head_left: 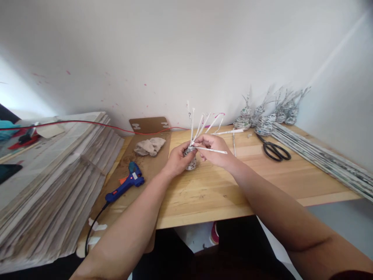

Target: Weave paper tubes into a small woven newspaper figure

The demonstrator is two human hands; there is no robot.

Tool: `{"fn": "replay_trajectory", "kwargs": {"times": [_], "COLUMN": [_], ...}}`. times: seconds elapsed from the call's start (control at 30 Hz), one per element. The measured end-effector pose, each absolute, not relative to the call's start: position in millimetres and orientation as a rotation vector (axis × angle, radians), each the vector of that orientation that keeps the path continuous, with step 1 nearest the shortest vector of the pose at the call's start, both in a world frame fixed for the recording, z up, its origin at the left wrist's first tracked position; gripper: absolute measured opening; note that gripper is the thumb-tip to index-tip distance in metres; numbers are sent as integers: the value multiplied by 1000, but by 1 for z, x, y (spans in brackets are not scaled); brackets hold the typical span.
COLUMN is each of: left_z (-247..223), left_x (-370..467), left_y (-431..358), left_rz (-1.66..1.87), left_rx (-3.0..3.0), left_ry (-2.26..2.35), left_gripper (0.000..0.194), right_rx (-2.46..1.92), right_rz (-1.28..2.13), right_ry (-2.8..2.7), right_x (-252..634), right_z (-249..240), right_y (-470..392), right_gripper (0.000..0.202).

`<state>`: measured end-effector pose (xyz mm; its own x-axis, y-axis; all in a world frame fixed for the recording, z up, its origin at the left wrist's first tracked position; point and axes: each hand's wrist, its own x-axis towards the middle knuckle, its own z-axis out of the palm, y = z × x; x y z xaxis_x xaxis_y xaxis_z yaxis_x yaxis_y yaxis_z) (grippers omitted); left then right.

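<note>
A small woven newspaper piece (191, 165) is in front of me over the wooden table, with several white rolled-paper strips (199, 125) fanning up from its top. My left hand (181, 158) is closed around its side, thumb near the top. My right hand (212, 148) pinches a paper strip (214, 150) at the rim of the piece; the strip's free end points right. Fingers hide much of the weave where the strips meet it.
Left lie a blue glue gun (125, 186), a crumpled cloth (150, 146) and a tall newspaper stack (64, 182). Black-handled scissors (275, 151), long paper rolls (317, 157) and several woven paper pieces (243, 118) are on the right. A red cord (116, 130) runs along the wall.
</note>
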<state>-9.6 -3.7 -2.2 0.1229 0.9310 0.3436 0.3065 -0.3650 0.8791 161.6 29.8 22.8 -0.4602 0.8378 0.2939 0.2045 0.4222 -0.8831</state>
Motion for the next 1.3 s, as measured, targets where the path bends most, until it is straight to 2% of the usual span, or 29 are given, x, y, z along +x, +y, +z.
{"fn": "replay_trajectory", "kwargs": {"times": [0.27, 0.43, 0.5, 0.63, 0.83, 1.07, 1.3], "left_z": [-7, -12, -12, -12, -11, -11, -17], "left_x": [-13, -14, -14, -16, -18, -17, -16], "left_y": [3, 7, 6, 5, 4, 4, 5], "left_rz": [1273, 1319, 1315, 1307, 1214, 1197, 1184], "left_rx": [1679, 1401, 1307, 1258, 1435, 1549, 1563], "left_ry": [1098, 935, 897, 854, 1062, 1055, 1035], "left_gripper": [35, 47, 50, 55, 61, 48, 31], "right_rx": [-901, -883, -904, -949, -922, -879, -879], "right_rz": [768, 643, 597, 601, 650, 738, 870], "right_ry": [-1968, -1931, -2010, -2151, -2124, -2098, -1950], "right_x": [163, 166, 166, 164, 159, 161, 164], "right_z": [24, 28, 28, 24, 18, 20, 31], "right_y": [29, 27, 29, 34, 35, 35, 31], "right_gripper": [18, 26, 23, 9, 15, 21, 11]}}
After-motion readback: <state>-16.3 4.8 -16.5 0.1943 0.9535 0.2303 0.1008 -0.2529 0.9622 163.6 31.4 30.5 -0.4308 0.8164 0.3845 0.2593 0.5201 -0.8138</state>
